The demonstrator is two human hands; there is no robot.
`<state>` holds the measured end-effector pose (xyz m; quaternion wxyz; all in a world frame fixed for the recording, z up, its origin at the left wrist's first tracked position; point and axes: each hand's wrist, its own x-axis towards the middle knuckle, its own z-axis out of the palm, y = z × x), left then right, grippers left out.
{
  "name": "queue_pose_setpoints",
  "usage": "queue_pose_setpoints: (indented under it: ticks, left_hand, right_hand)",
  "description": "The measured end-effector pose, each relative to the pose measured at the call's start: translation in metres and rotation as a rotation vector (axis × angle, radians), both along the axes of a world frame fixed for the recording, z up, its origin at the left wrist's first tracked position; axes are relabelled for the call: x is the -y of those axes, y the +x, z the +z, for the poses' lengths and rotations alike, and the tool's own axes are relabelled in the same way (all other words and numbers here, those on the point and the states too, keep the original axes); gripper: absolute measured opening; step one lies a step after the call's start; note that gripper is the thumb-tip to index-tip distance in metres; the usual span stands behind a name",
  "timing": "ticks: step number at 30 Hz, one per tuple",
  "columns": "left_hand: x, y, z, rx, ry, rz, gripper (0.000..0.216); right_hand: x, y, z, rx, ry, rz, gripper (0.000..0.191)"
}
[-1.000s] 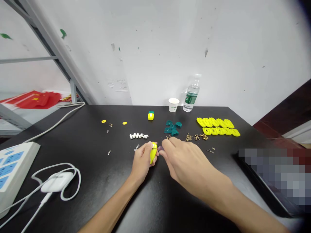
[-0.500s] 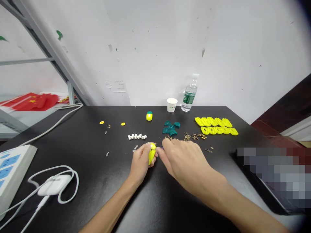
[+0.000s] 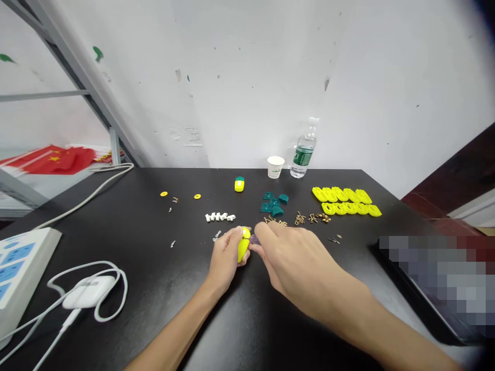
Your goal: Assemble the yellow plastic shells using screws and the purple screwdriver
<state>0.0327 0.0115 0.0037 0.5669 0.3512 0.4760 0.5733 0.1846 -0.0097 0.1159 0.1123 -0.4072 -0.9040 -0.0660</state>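
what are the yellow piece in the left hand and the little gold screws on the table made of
The yellow piece in the left hand looks like plastic: opaque, even bright colour with a smooth, slightly glossy finish. The small screws look like metal, probably brass or brass-plated, going by their dull golden sheen, but they are too small to tell which.

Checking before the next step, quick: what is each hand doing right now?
Left hand: closed, holding a yellow plastic part.
Right hand: pinched, apparently on a small purplish item; too small to identify.
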Motion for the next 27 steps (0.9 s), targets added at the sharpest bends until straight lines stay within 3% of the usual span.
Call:
queue_pose_setpoints:
  ticks: [10, 15, 19, 27]
  left_hand:
    - [-0.001, -0.001, -0.004, 0.016, -0.018, -0.010, 0.040]
    - [-0.002, -0.001, 0.000, 0.004, -0.004, -0.011, 0.033]
    - [-0.001, 0.000, 0.000, 0.021, 0.019, -0.021, 0.034]
    - [-0.001, 0.000, 0.000, 0.028, -0.018, -0.007, 0.036]
  right_hand:
    - [-0.007, 0.000, 0.002, 0.056, -0.066, -0.075, 0.018]
    - [-0.002, 0.001, 0.001, -0.009, -0.027, -0.021, 0.006]
    - [0.004, 0.004, 0.002, -0.016, -0.073, 0.053, 0.016]
    - [-0.002, -0.001, -0.006, -0.004, -0.091, -0.020, 0.010]
